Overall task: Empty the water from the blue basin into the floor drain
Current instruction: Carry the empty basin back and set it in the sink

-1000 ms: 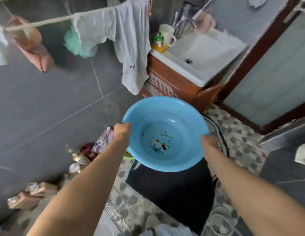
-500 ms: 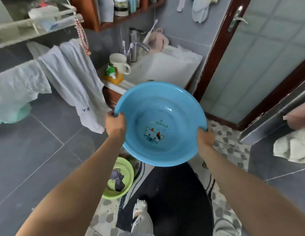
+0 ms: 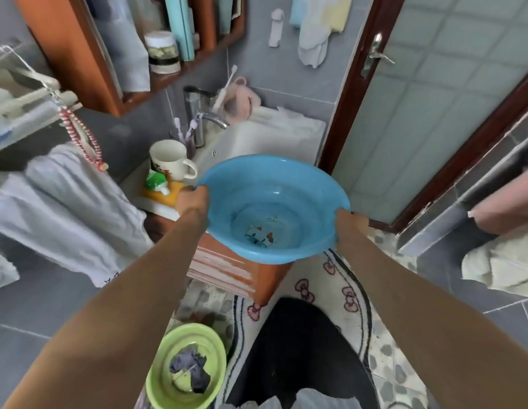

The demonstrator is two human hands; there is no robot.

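The blue basin (image 3: 274,208) has been lifted higher, up by the white sink (image 3: 265,140). Its rim is pinched by the left hand (image 3: 193,202) and right hand (image 3: 349,228).

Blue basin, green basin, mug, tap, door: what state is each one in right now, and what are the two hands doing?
Blue basin: held up by its rim, no pool of water visible.
Left hand: gripping the basin's left rim.
Right hand: gripping the right rim.
Green basin: on the floor, dark cloth inside.
Mug: upright beside the sink.
Tap: no water running.
Door: shut.
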